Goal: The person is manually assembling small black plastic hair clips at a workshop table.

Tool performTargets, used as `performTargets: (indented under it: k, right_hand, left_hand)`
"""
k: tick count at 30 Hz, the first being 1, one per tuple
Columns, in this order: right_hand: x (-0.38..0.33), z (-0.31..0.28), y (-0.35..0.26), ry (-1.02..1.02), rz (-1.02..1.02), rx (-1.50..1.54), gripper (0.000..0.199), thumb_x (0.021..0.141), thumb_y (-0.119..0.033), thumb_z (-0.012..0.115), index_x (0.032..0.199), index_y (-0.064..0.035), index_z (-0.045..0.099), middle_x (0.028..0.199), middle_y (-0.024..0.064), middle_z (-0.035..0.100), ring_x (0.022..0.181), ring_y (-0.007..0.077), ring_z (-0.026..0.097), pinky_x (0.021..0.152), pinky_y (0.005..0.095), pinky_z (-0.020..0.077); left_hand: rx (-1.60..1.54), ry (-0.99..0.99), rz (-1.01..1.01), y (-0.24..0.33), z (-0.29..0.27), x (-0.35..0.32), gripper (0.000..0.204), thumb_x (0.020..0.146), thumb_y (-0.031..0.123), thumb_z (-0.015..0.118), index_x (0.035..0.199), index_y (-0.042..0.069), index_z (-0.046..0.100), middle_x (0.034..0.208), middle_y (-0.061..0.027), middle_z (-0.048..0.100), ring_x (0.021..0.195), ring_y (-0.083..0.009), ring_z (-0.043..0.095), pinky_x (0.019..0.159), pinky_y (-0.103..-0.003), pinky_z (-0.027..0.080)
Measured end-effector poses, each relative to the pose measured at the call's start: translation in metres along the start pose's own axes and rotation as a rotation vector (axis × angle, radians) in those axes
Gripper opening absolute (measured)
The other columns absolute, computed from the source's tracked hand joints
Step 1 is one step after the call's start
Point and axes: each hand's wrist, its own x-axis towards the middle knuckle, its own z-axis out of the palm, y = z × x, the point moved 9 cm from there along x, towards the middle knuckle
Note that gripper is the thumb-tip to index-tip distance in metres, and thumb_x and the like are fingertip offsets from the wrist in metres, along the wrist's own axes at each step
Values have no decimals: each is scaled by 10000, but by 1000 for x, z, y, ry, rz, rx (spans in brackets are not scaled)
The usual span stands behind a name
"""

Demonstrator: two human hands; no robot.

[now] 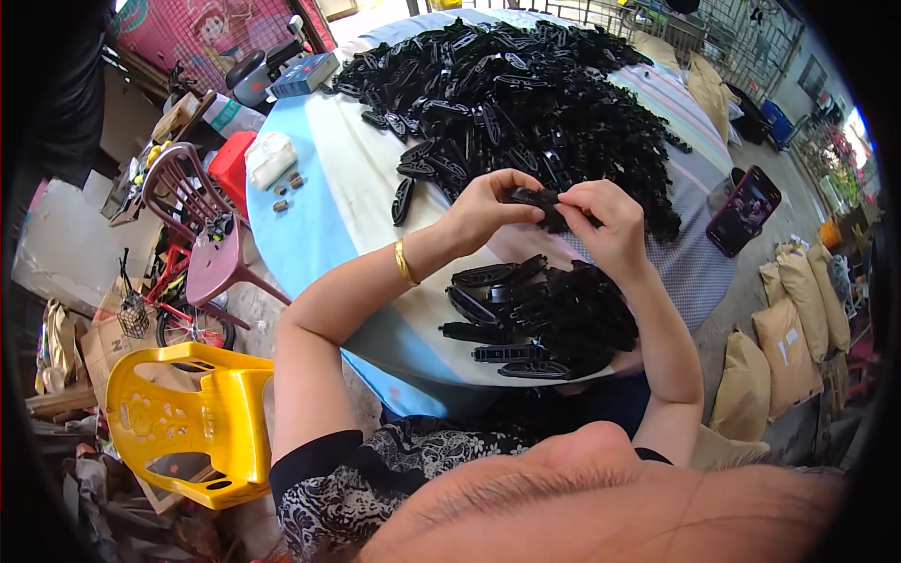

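Over the cloth-covered table (324,188), both my hands meet at one small black plastic piece (537,198). My left hand (481,214) grips its left part between thumb and fingers. The fingertips of my right hand (610,225) pinch at its right end; whether they hold a second part is hidden. Beneath my hands, near the table's front edge, lies a small pile of long oval black plastic pieces (535,319). Beyond them spreads a much larger heap of similar black pieces (469,103). A single oval piece (403,202) rests apart, left of my left hand.
A phone (744,211) stands at the table's right edge. On the left side are a white plastic bag (271,159), small brown rolls (281,205) and a blue box (305,74). A yellow chair (235,422) and a pink chair (211,263) stand left; brown sacks (786,347) stand right.
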Motion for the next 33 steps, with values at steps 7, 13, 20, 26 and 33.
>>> performTargets:
  k: [7, 13, 20, 26, 33]
  right_hand:
    - [-3, 6, -17, -16, -132, -94, 137, 694, 21, 702, 812, -28, 650, 786, 71, 635, 689, 198, 622, 580, 273, 503]
    - [-10, 6, 19, 60, 260, 303, 77, 788, 38, 646, 852, -2, 637, 782, 62, 622, 676, 112, 606, 541, 216, 480]
    - [-1, 6, -31, -83, -297, -80, 202, 643, 6, 679, 837, -41, 643, 832, 58, 622, 751, 232, 584, 631, 291, 503]
    - [-6, 11, -40, -156, -390, -232, 189, 630, -54, 690, 813, -47, 643, 844, 39, 616, 783, 214, 576, 633, 287, 506]
    - [3, 14, -24, -150, -134, -40, 229, 699, -108, 710, 903, -25, 648, 977, 94, 631, 839, 226, 603, 674, 285, 515]
  left_hand:
    - [-74, -45, -20, -9, 6, -4, 328, 756, -36, 696, 1058, 7, 575, 943, -54, 637, 860, -118, 613, 786, -259, 502]
    - [-476, -84, -37, -9, 5, -1, 304, 942, 150, 512, 1222, 34, 493, 1061, -78, 606, 929, -188, 617, 896, -354, 485]
    - [-343, -259, -254, -13, 18, -9, 332, 968, 211, 467, 1192, -26, 529, 929, -92, 634, 742, -157, 634, 580, -238, 505]
    - [-99, -318, -401, -13, 16, -15, 336, 930, 223, 547, 1125, -49, 577, 938, -97, 659, 714, -135, 634, 584, -221, 512]
    - [350, -251, -59, 11, 10, -15, 342, 806, 62, 648, 1118, -62, 583, 943, -92, 659, 786, -126, 642, 665, -244, 528]
